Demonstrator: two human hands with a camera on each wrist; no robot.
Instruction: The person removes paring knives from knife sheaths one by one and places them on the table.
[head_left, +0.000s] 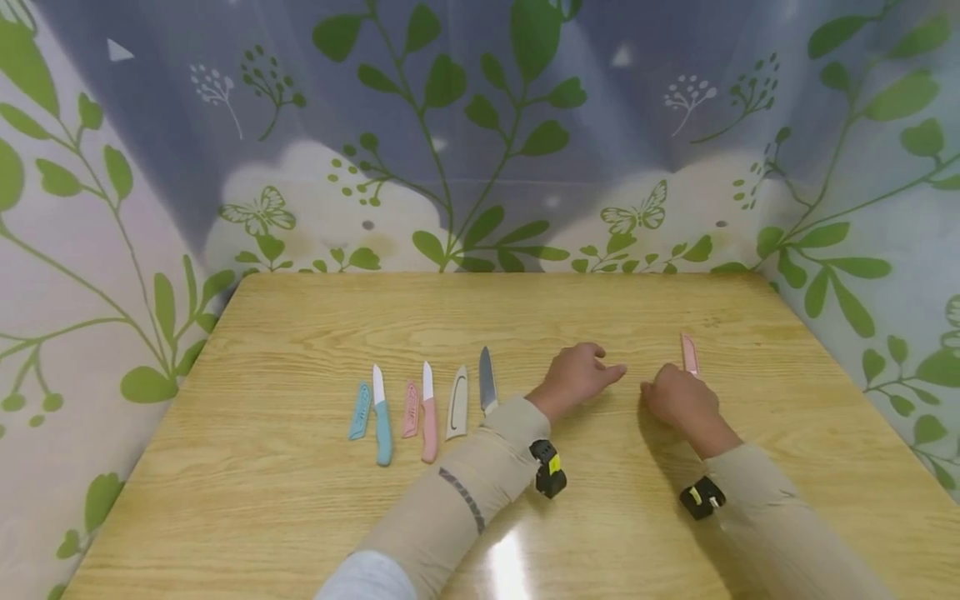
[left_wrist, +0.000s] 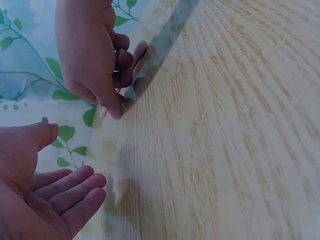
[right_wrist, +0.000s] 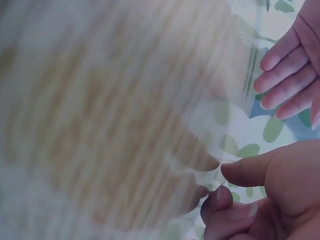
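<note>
My right hand (head_left: 684, 402) is low over the right of the wooden table, fingers curled and thumb tip near the surface. A pink knife sheath (head_left: 690, 355) shows just beyond it. In the left wrist view a pink handle (left_wrist: 142, 50) runs behind those fingers; whether they grip it is hidden. My left hand (head_left: 573, 379) hovers nearby, holding nothing, its fingers extended in the left wrist view. Left of it lie a knife with a grey blade (head_left: 487, 377), a cream sheath (head_left: 457, 404), a pink knife (head_left: 429, 421), a pink sheath (head_left: 411, 410), a blue knife (head_left: 382, 425) and a blue sheath (head_left: 361, 411).
The wooden table (head_left: 300, 517) reaches back to a leaf-patterned curtain (head_left: 480, 150), which also closes off both sides. The knives and sheaths at left stand in a row, blades pointing away from me. A bright reflection falls near the front middle.
</note>
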